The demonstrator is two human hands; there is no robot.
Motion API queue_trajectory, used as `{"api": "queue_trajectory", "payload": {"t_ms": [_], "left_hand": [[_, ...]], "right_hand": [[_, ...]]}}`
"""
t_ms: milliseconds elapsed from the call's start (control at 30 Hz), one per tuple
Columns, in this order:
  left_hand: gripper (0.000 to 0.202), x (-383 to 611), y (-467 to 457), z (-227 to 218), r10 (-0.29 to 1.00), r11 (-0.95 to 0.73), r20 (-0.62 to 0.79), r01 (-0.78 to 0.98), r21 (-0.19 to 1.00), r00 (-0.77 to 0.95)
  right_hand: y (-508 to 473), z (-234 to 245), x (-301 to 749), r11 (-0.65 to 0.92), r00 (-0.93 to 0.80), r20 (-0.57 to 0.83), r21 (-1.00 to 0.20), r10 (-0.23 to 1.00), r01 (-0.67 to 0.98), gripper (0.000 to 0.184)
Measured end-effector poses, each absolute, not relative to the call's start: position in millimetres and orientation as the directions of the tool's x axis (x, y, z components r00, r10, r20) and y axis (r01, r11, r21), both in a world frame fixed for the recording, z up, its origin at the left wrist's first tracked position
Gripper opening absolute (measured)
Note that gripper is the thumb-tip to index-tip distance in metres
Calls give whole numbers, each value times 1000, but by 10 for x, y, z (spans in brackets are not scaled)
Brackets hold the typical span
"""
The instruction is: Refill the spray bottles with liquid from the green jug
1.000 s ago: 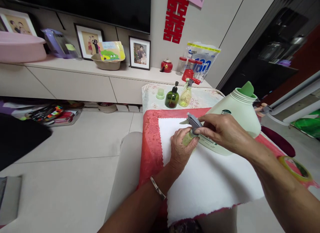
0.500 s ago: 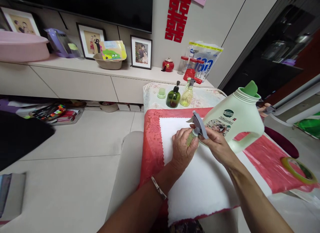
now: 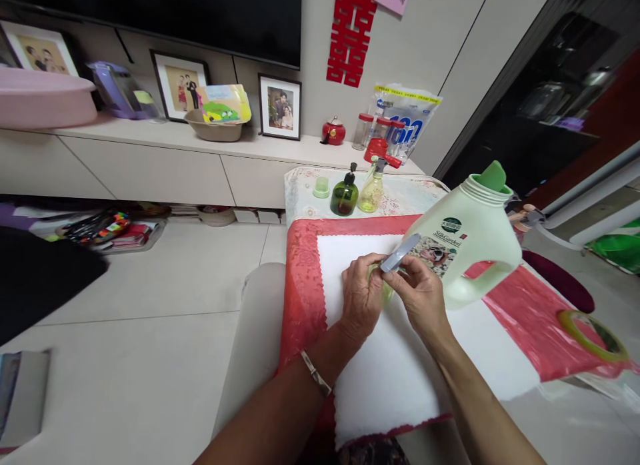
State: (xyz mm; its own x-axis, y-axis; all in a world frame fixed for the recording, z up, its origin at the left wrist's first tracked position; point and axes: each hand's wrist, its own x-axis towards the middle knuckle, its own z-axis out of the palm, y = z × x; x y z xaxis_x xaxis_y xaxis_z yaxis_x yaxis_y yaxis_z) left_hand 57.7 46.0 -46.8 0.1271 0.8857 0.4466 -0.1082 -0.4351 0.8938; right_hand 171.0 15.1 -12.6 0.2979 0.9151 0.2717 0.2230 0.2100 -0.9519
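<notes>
My left hand is wrapped round a small yellow-green spray bottle, mostly hidden behind the fingers. At its top, my right hand pinches the grey trigger sprayer head, which points up to the right. Just beyond my right hand stands a big pale green jug with a handle, a printed label and a green piece in its mouth. Both hands are above a white scalloped mat on the red table cover.
Behind the mat stand a dark green pump bottle, another clear yellow-green spray bottle and a light green cap. A yellow tape roll lies at right. A cabinet with picture frames runs along the wall.
The grey sprayer head has turned: its trigger pointed left before and is no longer seen. My right hand has shifted left and now pinches the head close to my left hand.
</notes>
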Motion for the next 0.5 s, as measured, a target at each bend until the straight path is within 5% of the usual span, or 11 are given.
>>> {"api": "queue_trajectory", "payload": {"t_ms": [233, 500], "left_hand": [[23, 584, 467, -451, 895, -425, 432, -82, 901, 113], [21, 610, 485, -526, 934, -340, 345, -65, 938, 94]], "right_hand": [[83, -227, 1701, 228, 253, 274, -954, 928, 196, 36], [104, -390, 1466, 220, 477, 266, -964, 838, 151, 37]]}}
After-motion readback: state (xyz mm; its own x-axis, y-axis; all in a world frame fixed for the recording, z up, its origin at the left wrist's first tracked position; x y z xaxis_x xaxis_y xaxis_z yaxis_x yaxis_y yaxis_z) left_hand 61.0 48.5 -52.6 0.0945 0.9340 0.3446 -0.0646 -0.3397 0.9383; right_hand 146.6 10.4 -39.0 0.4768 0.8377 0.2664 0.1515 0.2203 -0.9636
